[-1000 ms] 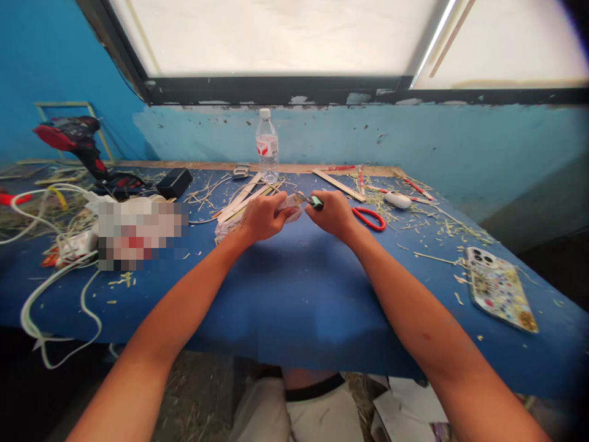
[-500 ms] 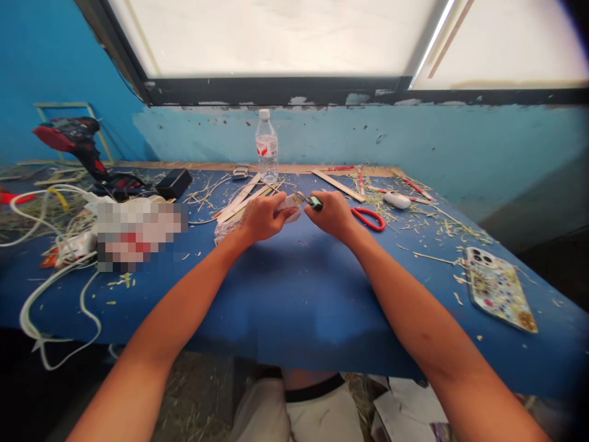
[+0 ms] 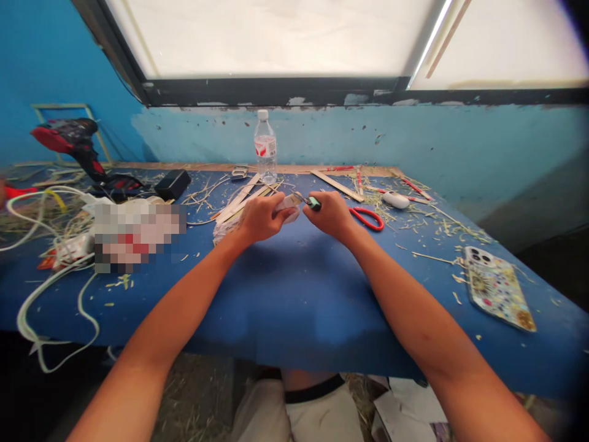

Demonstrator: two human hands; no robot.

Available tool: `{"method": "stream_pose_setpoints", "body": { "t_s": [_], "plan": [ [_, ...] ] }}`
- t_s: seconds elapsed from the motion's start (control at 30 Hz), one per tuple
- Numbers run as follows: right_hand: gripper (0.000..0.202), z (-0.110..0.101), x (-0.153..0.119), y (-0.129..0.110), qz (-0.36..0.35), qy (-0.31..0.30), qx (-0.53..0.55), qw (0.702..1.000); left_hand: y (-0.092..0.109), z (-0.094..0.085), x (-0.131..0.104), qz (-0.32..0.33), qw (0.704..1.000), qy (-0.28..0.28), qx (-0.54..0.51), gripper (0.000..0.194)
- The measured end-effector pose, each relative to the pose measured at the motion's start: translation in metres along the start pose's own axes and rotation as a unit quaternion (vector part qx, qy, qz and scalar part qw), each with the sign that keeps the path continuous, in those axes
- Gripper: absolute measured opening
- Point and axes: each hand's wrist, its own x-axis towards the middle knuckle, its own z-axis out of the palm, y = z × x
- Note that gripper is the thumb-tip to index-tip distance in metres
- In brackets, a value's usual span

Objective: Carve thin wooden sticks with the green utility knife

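Note:
My left hand (image 3: 262, 217) is closed around a small whitish block (image 3: 291, 204), thumb along its near side. Close by on the right, my right hand (image 3: 332, 213) grips a tool with a green and black handle (image 3: 314, 203). The tool's thin metal end (image 3: 300, 196) meets the block's right end; whether it touches is too small to tell. Most of the handle is hidden in my fist. Just right of that fist lies a red-handled pair of scissors (image 3: 378, 222), its blades out of sight. Pale wooden strips (image 3: 239, 197) lie behind my left hand.
A clear plastic bottle (image 3: 265, 150) stands near the wall. On the left are a cordless drill (image 3: 76, 144), a black box (image 3: 173, 184) and white cables (image 3: 27, 319). A patterned phone (image 3: 499, 288) and a white mouse-shaped object (image 3: 396, 199) lie right, among scattered shavings.
The view has shifted very slightly. Both hands keep their grips and nearly the same positions, the tool's metal end still at the whitish block.

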Motion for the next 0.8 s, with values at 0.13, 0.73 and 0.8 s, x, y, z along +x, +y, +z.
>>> {"method": "stream_pose_setpoints", "body": {
  "t_s": [0.13, 0.73, 0.8],
  "plan": [
    [0.021, 0.0001, 0.0000, -0.0001, 0.000, 0.003, 0.003, 1.000, -0.0004, 0.0008, 0.0000, 0.004, 1.000, 0.005, 0.004, 0.034],
    [0.022, 0.0002, -0.0007, -0.0005, 0.004, 0.002, 0.010, 1.000, 0.0004, 0.0003, -0.0001, -0.002, 1.000, 0.001, 0.010, 0.037],
    [0.023, 0.0006, -0.0007, -0.0002, 0.002, 0.005, 0.014, 1.000, 0.0005, 0.0003, -0.0002, 0.000, 1.000, 0.003, 0.011, 0.037]
  ]
}}
